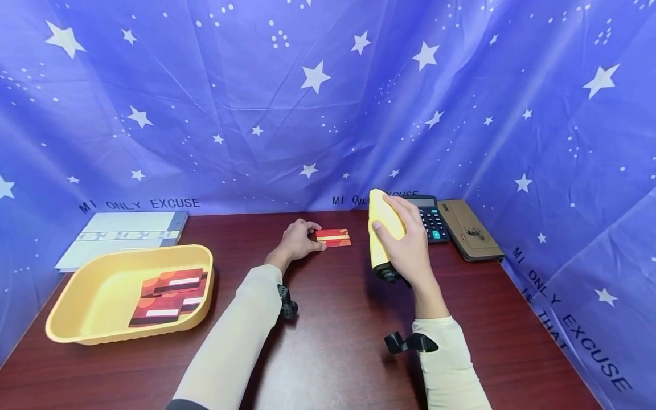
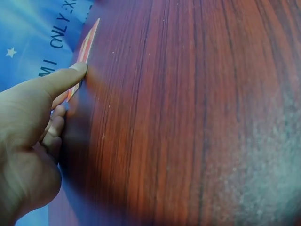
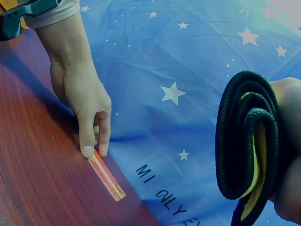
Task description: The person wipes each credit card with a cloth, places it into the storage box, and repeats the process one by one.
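Observation:
A red and orange card (image 1: 334,237) with a gold stripe lies on the brown table. My left hand (image 1: 298,238) pinches its left end, thumb on the near edge and a finger on the far edge. The left wrist view shows the card (image 2: 89,44) nearly edge-on beside the thumb. Above the table, to the right of the card, my right hand (image 1: 408,245) grips a folded cloth (image 1: 381,228), yellow outside. Its dark folded layers show in the right wrist view, with part of the right hand (image 3: 289,103) behind them.
A yellow basket (image 1: 66,302) at the left holds several red cards (image 1: 171,293). Behind it lies a white and grey folder-like item (image 1: 128,228). At the back right are a black calculator (image 1: 435,219) and a brown wallet (image 1: 468,230). A blue starry curtain (image 1: 287,125) borders the table.

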Motion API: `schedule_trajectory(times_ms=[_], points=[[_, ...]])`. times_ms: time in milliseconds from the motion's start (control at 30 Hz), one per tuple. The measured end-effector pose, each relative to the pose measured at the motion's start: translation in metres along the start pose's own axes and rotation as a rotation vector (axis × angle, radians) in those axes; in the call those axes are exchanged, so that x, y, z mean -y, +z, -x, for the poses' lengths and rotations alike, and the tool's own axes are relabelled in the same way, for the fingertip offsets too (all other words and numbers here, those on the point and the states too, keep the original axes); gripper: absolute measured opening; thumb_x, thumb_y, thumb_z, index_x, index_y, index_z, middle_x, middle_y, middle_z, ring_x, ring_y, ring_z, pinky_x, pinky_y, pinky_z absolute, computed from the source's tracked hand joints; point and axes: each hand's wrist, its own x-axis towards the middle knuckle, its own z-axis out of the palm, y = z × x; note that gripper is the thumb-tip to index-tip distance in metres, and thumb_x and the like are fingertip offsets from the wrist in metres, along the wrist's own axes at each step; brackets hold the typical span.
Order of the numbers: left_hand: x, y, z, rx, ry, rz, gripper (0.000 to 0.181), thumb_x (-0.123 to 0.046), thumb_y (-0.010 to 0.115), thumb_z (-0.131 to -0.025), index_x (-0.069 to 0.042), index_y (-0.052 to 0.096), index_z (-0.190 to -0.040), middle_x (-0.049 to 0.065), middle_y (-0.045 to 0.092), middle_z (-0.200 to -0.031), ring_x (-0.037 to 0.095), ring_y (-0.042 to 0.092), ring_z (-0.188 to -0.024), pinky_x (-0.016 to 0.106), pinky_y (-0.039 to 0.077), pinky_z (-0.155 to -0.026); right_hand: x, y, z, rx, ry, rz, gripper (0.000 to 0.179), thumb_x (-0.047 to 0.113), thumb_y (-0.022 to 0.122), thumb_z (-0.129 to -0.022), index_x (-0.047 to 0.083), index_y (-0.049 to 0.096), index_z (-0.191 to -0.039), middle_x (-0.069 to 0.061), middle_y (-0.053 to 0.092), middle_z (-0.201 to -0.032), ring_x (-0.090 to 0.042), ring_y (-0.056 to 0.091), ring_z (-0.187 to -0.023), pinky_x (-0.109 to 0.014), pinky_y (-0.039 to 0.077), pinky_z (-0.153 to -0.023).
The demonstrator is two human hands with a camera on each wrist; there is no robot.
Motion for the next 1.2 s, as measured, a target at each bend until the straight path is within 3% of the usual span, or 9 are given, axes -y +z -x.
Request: schedule_trajectory(times_ms=[267, 567, 800, 967, 1200], points=[[-0.007, 0.0, 0.002, -0.001, -0.019, -0.028, 0.046, -0.028, 0.086, -0.083, -0.012, 0.071, -0.124, 0.008, 0.062, -0.115, 0.03, 0.054, -0.115, 0.045, 0.043, -0.1, 0.002, 0.0, 0.001, -0.003, 0.001, -0.021, 0.053, 0.013, 0.077, -0.091, 0.02, 0.064, -0.142, -0.009, 0.052, -0.149, -0.024, 0.048, -0.135, -0.034, 0.045, -0.098], [-0.012, 0.002, 0.004, -0.037, -0.005, -0.002, 0.05, -0.02, 0.087, -0.082, -0.007, 0.061, -0.123, 0.014, 0.062, -0.124, 0.034, 0.055, -0.122, 0.047, 0.046, -0.107, 0.003, 0.0, 0.001, -0.005, -0.009, -0.019, 0.054, 0.012, 0.077, -0.091, 0.018, 0.064, -0.142, -0.009, 0.052, -0.15, -0.023, 0.047, -0.137, -0.031, 0.043, -0.099], [-0.017, 0.0, 0.01, -0.035, -0.005, -0.023, 0.048, -0.014, 0.082, -0.087, -0.018, 0.049, -0.122, 0.006, 0.067, -0.094, 0.027, 0.062, -0.086, 0.04, 0.052, -0.084, 0.004, 0.002, 0.002, 0.003, -0.013, -0.025, 0.053, 0.013, 0.078, -0.091, 0.019, 0.064, -0.142, -0.008, 0.052, -0.149, -0.023, 0.048, -0.135, -0.031, 0.044, -0.096], [-0.022, -0.011, 0.016, -0.043, 0.029, 0.048, 0.043, -0.002, 0.076, -0.088, -0.017, 0.05, -0.119, 0.003, 0.057, -0.085, 0.022, 0.056, -0.076, 0.033, 0.047, -0.074, 0.003, 0.004, 0.003, 0.009, -0.014, -0.02, 0.053, 0.014, 0.078, -0.091, 0.019, 0.063, -0.142, -0.009, 0.052, -0.149, -0.024, 0.047, -0.137, -0.027, 0.044, -0.096], [-0.026, -0.036, 0.029, -0.086, 0.095, 0.228, 0.043, 0.013, 0.07, -0.084, -0.009, 0.054, -0.117, 0.006, 0.06, -0.078, 0.017, 0.072, -0.07, 0.021, 0.052, -0.063, 0.004, 0.01, 0.004, 0.013, -0.025, 0.003, 0.056, 0.012, 0.078, -0.089, 0.021, 0.064, -0.142, -0.009, 0.053, -0.149, -0.024, 0.048, -0.136, -0.025, 0.046, -0.095]])
